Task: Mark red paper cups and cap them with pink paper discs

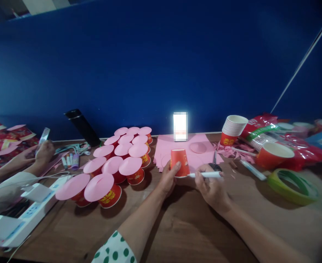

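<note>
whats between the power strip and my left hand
The head view shows red cups topped with pink discs, then wooden tabletop nearer your left hand.

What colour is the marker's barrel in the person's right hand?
The marker's barrel is white, shown best in the head view.

My left hand (170,179) and right hand (212,190): two
Cup (180,163) I grip: one
Marker (208,175) I hold: one
Pink-topped cups (112,165) by my left arm: fourteen
Nested cup stack (232,128): one, too tightly packed for me to count
Tape roll (286,195): one
Black flask (83,127): one
Power strip (31,212): one
Adapters (37,192): two
</note>
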The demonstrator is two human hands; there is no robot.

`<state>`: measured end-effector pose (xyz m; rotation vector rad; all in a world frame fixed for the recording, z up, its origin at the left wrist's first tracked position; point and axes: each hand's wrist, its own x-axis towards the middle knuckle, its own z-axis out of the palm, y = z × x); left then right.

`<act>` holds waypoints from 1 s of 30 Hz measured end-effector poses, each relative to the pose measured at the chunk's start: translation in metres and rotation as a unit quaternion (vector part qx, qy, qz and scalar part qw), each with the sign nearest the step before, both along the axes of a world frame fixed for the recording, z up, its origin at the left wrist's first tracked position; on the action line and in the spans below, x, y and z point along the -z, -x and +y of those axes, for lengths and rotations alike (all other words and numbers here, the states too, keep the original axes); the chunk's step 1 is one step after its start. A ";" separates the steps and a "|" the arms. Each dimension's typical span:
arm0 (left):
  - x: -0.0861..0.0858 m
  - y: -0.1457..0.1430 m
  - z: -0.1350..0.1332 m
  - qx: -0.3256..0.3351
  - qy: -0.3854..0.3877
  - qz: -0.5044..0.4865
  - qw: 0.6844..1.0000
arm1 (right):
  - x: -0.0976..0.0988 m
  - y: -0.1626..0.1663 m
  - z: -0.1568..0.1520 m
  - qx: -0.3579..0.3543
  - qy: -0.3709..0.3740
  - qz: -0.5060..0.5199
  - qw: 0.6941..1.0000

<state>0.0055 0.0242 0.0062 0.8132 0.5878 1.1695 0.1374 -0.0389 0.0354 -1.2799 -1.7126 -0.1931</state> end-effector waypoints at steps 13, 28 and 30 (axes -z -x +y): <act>0.000 0.001 0.000 0.022 -0.002 0.001 1.000 | 0.004 -0.002 0.000 0.011 0.006 0.036 0.999; -0.005 0.002 -0.003 0.036 0.001 -0.012 0.999 | 0.002 -0.003 0.001 0.008 0.024 0.030 0.999; -0.004 0.002 -0.003 0.038 0.003 -0.014 0.999 | 0.002 -0.004 0.001 0.011 0.017 0.024 0.999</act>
